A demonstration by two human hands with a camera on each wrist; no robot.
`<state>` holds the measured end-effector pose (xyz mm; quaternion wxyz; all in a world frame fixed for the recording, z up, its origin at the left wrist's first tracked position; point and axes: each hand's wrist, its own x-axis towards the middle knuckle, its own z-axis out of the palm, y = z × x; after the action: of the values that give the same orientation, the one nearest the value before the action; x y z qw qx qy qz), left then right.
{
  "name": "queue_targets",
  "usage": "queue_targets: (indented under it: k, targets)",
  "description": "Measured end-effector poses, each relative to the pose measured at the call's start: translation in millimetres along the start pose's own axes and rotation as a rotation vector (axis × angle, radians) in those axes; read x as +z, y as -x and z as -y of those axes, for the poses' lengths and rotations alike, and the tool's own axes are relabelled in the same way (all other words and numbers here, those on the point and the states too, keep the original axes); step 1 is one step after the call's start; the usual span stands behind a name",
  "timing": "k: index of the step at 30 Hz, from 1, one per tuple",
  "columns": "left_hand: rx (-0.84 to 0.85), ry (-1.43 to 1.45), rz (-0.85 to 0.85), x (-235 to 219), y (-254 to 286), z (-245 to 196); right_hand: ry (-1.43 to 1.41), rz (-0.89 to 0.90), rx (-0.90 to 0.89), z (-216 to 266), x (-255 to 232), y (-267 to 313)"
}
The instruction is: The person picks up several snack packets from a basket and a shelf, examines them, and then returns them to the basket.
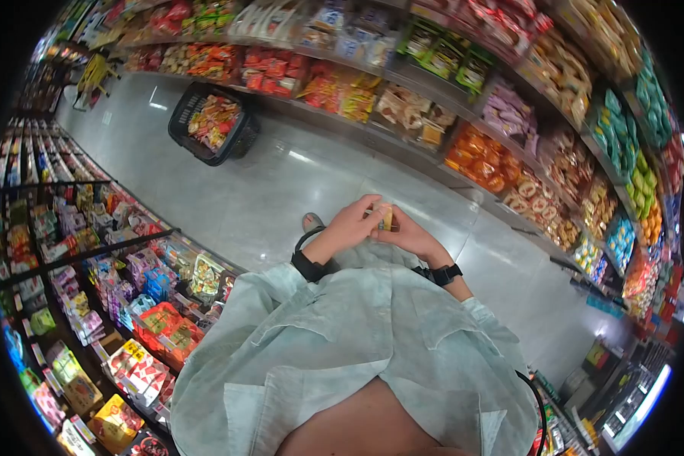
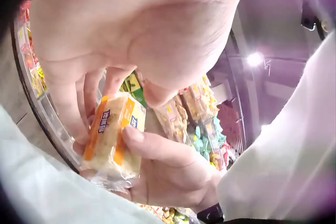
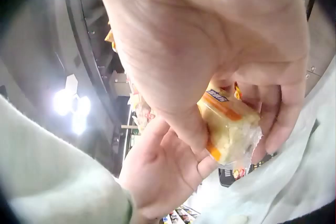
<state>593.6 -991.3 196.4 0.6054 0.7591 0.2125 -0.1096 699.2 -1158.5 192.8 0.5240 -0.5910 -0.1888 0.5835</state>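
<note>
A small clear-wrapped packet (image 1: pixel 387 219) with orange bands and pale yellow contents is between both hands in front of the waist. In the right wrist view, the right hand (image 3: pixel 210 40) pinches this packet (image 3: pixel 231 124) between thumb and fingers. The left wrist view shows the right hand's thumb flat on the front of the packet (image 2: pixel 113 134). Fingers of the left hand (image 2: pixel 142 29) bend round the packet's far side and touch it, with its thumb held apart. From above, the left hand (image 1: pixel 353 226) and right hand (image 1: pixel 414 234) meet at the packet.
A black basket (image 1: pixel 243 137) holding colourful packets stands on the grey floor (image 1: pixel 281 182), ahead and left. Shelves of bagged snacks (image 1: pixel 482 159) run along the far side and right. More packed shelves (image 1: pixel 159 281) stand close on the left. A yellow object (image 1: pixel 95 76) is farther off.
</note>
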Motion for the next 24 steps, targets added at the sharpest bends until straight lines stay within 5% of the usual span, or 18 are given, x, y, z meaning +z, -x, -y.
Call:
queue_targets:
  k: [11, 24]
  targets:
    - [0.071, 0.199, -0.114, -180.3, 87.8, 111.1, 0.181, 0.217, 0.078, 36.3, 156.7, -129.0]
    - [-0.071, 0.620, -0.623, -284.2, 152.9, 191.8, 0.531, 0.688, 0.194, 96.1, 279.4, -299.1]
